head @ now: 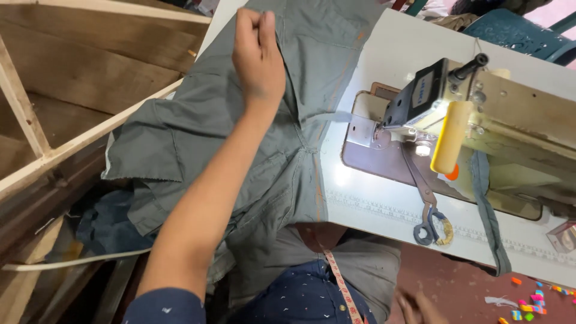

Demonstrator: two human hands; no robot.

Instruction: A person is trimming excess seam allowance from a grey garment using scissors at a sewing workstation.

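Head view: the left hand (pixel 258 51) reaches far forward over the grey-green garment (pixel 264 132), its fingers pinched together on a fold of the cloth near the top of the spread. The garment lies across the left part of the white sewing table (pixel 384 198) and spills off its near edge and left side, over a wooden frame (pixel 36 150). The right hand (pixel 420 309) shows only partly at the bottom edge — its fingers look loosely apart, holding nothing I can make out. To the right stands the sewing machine (pixel 480 114), its needle area lit, well apart from the left hand. Scissors (pixel 427 210) lie on the table just in front of the machine — a measuring tape (pixel 342 288) hangs down over the person's dark blue shirt.
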